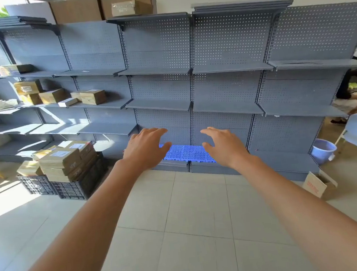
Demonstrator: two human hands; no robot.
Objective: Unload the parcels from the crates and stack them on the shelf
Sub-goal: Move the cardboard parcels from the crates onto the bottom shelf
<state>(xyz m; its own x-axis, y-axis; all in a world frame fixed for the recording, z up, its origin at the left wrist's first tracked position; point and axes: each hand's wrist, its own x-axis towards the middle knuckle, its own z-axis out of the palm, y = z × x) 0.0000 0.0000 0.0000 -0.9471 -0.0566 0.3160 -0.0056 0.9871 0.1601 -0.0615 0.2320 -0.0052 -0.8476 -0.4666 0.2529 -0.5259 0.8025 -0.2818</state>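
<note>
Hands, left hand and right hand, reach out spread and empty toward the grey shelf, while parcels sit piled in black crates off left, seemingly awaiting pickup.

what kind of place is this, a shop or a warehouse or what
Most likely a small stockroom or parcel sorting room, not a running shop. Long grey pegboard shelving lines the wall, mostly bare, with taped cardboard parcels on the left shelves. More parcels are heaped in black plastic crates on the tiled floor.
</note>
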